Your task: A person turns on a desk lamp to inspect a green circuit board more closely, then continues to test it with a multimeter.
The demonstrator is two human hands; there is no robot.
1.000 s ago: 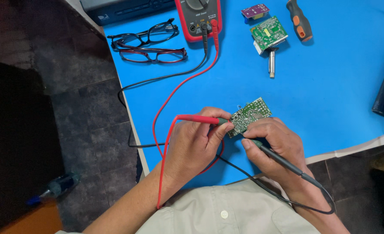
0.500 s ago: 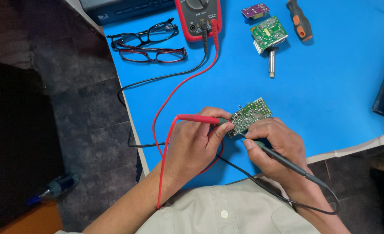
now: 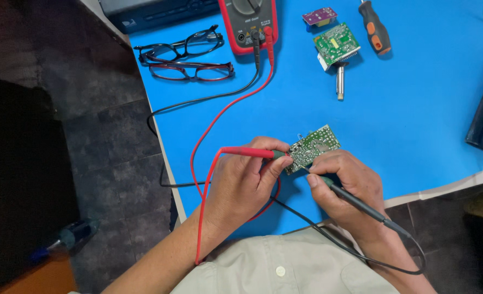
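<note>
While held: two probes, one board.

An electronics repair workshop: a red handheld multimeter, bare green circuit boards and an orange-handled screwdriver lie on the blue worktop.

My blue table carries a red multimeter, two pairs of glasses, a purple module, a green circuit board, an orange-handled screwdriver and trailing red and black leads.
</note>
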